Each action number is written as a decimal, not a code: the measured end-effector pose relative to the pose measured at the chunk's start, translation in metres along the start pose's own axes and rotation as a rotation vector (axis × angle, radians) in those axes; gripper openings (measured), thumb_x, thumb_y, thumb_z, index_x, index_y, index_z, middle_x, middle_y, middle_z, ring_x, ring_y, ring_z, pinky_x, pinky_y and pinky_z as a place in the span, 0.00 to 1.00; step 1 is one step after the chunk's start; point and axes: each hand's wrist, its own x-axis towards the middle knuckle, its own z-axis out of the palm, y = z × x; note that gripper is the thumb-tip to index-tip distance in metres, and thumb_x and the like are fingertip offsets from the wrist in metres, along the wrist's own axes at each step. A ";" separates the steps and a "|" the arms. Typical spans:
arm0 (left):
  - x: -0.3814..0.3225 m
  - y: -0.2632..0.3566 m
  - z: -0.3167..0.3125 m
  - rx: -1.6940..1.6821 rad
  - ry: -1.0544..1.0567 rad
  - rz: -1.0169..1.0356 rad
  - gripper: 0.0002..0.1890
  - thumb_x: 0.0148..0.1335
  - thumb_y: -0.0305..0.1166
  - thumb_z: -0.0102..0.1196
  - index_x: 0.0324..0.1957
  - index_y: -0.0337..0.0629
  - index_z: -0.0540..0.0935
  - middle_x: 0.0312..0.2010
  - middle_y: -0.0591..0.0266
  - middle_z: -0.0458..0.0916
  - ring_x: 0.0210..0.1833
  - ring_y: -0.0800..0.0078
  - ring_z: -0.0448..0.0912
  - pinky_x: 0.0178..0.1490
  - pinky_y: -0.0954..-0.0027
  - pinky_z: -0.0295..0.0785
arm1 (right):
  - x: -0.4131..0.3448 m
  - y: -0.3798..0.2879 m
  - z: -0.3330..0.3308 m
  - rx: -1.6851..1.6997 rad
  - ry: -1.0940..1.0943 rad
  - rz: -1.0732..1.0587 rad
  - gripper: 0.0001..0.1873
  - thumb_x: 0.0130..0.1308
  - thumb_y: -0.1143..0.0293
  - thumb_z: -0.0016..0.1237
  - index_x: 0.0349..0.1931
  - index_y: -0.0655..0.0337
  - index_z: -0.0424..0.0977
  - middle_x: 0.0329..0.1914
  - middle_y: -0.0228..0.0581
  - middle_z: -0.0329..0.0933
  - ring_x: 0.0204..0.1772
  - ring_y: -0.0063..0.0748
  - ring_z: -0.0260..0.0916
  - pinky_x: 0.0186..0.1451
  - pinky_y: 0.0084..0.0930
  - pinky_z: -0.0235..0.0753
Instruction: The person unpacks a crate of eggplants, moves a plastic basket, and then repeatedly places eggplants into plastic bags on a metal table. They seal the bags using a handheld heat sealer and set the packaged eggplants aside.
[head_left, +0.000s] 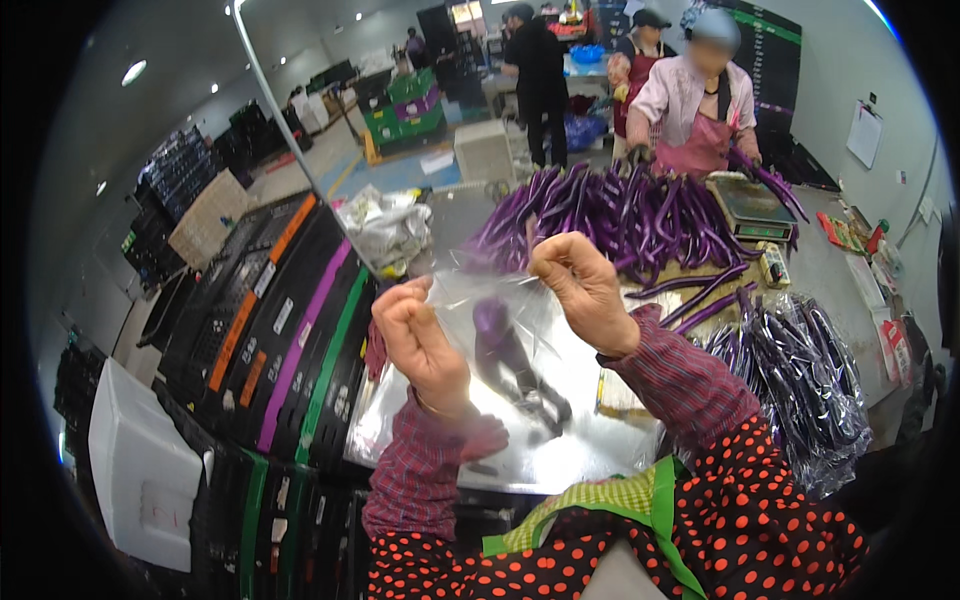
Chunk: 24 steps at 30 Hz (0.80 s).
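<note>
My left hand (421, 345) and my right hand (583, 292) pinch opposite sides of a clear plastic bag (450, 296), stretching it between them above the shiny metal tabletop (420, 442). Dark purple eggplants (499, 352) show through the film below my hands; whether they are inside the bag or behind it I cannot tell. Beyond my right hand, long purple eggplants (600, 210) lie in a broad heap. To the right of my right forearm are eggplants packed in clear bags (806, 375).
Black crates (247, 330) with coloured stripes are stacked at left, beside a white foam box (142, 465). A weighing scale (754, 206) stands at the far right near a power strip (773, 264). Across the table, a co-worker (705, 105) holds eggplants. Crumpled plastic (386, 225) lies at the back left.
</note>
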 end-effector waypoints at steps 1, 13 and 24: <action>0.012 0.003 0.007 -0.051 -0.026 -0.031 0.06 0.75 0.26 0.41 0.40 0.35 0.70 0.46 0.56 0.71 0.51 0.69 0.73 0.58 0.68 0.67 | 0.008 -0.006 0.000 0.014 0.015 0.181 0.01 0.72 0.79 0.47 0.39 0.63 0.70 0.37 0.33 0.73 0.40 0.20 0.68 0.46 0.18 0.69; 0.029 0.036 0.030 -0.570 -0.156 0.075 0.10 0.77 0.31 0.35 0.46 0.36 0.69 0.51 0.51 0.73 0.59 0.59 0.73 0.66 0.57 0.65 | 0.018 -0.046 -0.036 0.088 -0.082 -0.128 0.07 0.75 0.71 0.47 0.40 0.64 0.67 0.36 0.33 0.71 0.37 0.18 0.65 0.45 0.18 0.67; 0.074 0.042 0.005 -0.314 -0.666 0.209 0.32 0.47 0.37 0.56 0.57 0.37 0.73 0.55 0.51 0.77 0.70 0.51 0.64 0.71 0.51 0.56 | 0.014 -0.039 -0.027 0.020 0.017 -0.093 0.07 0.76 0.71 0.45 0.38 0.63 0.66 0.32 0.33 0.70 0.33 0.17 0.65 0.39 0.16 0.68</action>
